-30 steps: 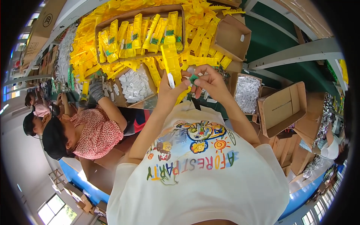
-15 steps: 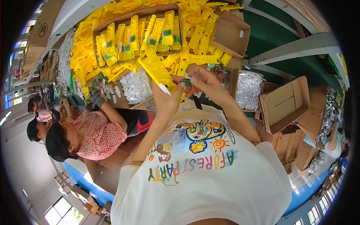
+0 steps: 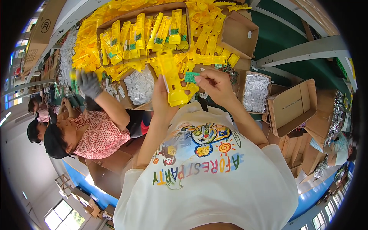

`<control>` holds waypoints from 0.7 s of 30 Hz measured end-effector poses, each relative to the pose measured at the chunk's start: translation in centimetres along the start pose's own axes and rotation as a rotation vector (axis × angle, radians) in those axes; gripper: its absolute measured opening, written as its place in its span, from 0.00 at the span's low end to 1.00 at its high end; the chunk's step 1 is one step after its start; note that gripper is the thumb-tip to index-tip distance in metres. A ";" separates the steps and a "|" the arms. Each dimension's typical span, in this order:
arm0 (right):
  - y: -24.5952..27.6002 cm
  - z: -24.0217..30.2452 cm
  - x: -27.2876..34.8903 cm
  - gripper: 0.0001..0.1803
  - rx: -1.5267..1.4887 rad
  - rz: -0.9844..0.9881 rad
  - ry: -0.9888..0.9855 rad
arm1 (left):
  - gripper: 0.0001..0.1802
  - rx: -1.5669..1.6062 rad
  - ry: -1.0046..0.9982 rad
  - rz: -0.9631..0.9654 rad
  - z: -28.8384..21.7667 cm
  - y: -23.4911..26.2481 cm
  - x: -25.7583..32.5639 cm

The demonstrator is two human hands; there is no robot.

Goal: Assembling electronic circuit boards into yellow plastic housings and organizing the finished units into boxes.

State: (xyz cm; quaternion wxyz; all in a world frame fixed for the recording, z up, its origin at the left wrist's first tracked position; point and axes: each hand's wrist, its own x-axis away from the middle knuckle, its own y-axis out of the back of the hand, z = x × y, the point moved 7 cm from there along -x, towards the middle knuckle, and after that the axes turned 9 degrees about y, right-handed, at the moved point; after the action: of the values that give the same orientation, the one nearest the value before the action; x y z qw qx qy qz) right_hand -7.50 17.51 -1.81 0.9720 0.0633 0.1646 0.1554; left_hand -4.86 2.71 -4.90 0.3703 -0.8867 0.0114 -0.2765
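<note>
My left hand (image 3: pixel 163 99) is closed round a yellow plastic housing (image 3: pixel 177 97), held upright in front of my chest with its wide end toward me. A white strip shows along the housing's left side. Just right of it, my right hand (image 3: pixel 215 85) pinches a small green circuit board (image 3: pixel 190 77) between thumb and fingers. The board is close to the housing; whether they touch I cannot tell. Beyond my hands, a cardboard tray (image 3: pixel 188 28) holds several yellow housings fitted with green boards and wires.
Loose yellow housings (image 3: pixel 86 50) pile around the tray. White plastic parts fill a box (image 3: pixel 255 92) on the right and another heap (image 3: pixel 138 86) on the left. Tangled wires (image 3: pixel 229 73) lie beyond my right hand. On the left, a co-worker's gloved hand (image 3: pixel 90 85) reaches over the bench.
The yellow housing has turned more upright in my left hand. The green board now shows flat in my right hand, slightly farther right. The co-worker's gloved hand has risen toward the yellow pile.
</note>
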 end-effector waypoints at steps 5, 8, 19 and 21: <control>-1.0 2.7 -0.4 0.08 0.121 -0.075 0.081 | 0.25 0.154 0.075 0.096 1.8 -0.6 -0.2; -1.9 3.8 -0.1 0.07 0.183 -0.080 0.079 | 0.26 0.215 0.075 0.193 1.9 -2.2 0.2; -1.7 4.6 0.0 0.07 0.214 -0.081 0.096 | 0.24 0.010 -0.015 0.176 2.4 -2.2 0.0; -1.7 3.8 0.6 0.07 0.185 -0.136 0.049 | 0.24 0.046 -0.111 0.136 1.1 -3.1 0.6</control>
State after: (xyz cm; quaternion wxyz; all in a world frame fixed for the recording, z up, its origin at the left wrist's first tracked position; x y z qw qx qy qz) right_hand -5.18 15.87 1.27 0.9660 0.1378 0.2058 0.0748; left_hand -4.45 5.55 -3.15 0.4087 -0.8891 0.0446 -0.2012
